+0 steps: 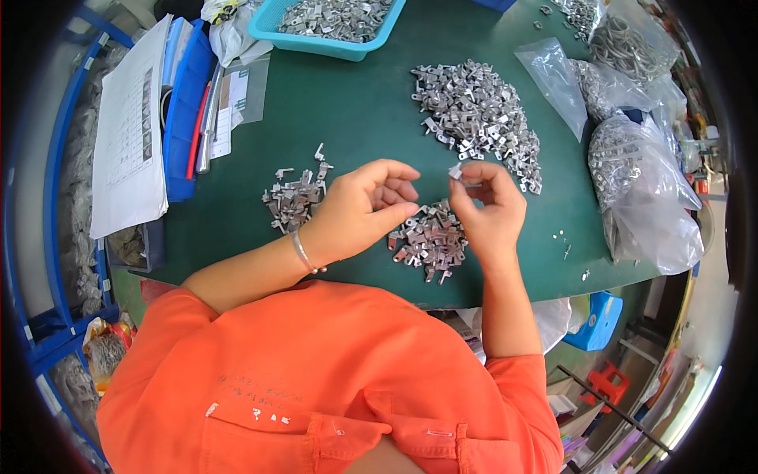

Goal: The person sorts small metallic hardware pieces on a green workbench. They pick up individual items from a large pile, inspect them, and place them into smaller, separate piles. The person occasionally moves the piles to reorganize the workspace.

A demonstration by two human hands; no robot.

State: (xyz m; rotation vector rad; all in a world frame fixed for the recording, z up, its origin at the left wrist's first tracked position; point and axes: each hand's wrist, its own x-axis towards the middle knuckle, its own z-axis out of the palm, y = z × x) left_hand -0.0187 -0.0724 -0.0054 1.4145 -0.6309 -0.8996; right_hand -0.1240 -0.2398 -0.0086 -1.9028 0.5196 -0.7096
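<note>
Between the thumb and index finger of my right hand (491, 207) a small silver metal bracket (455, 171) is pinched, above the green table. My left hand (355, 207) faces it across a gap, thumb and index finger apart and the other fingers loosely curled; nothing shows in it. Below and between the hands lies a small pile of bent metal brackets (430, 241). Another small pile of metal pieces (292, 199) sits just left of my left hand. Beyond my right hand spreads a larger heap of the small metal parts (478, 110).
A light-blue basket (359, 50) of metal parts stands at the far edge. Clear plastic bags of parts (632, 166) crowd the right side of the green table (332, 103). On the left are a blue file holder (183, 158), printed sheets (130, 134) and a red pen (197, 130).
</note>
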